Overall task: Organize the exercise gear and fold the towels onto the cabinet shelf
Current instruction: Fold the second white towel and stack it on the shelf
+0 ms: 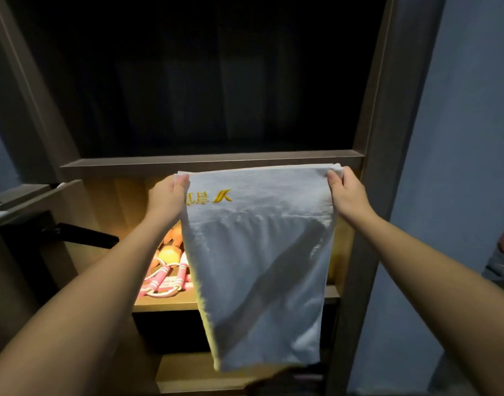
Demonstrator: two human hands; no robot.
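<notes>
soft towel, held by its top corners

the white towel (pixel 259 261) hangs limp in front of the lit cabinet shelf (pixel 165 305). left hand (pixel 168 198) and right hand (pixel 347 195) each pinch a top corner. it looks light and floppy; corners give the best hold for folding.

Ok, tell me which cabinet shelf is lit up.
The lower shelf, behind the hanging white towel, glows warm yellow and holds pink exercise gear. The compartment above is dark.
</notes>
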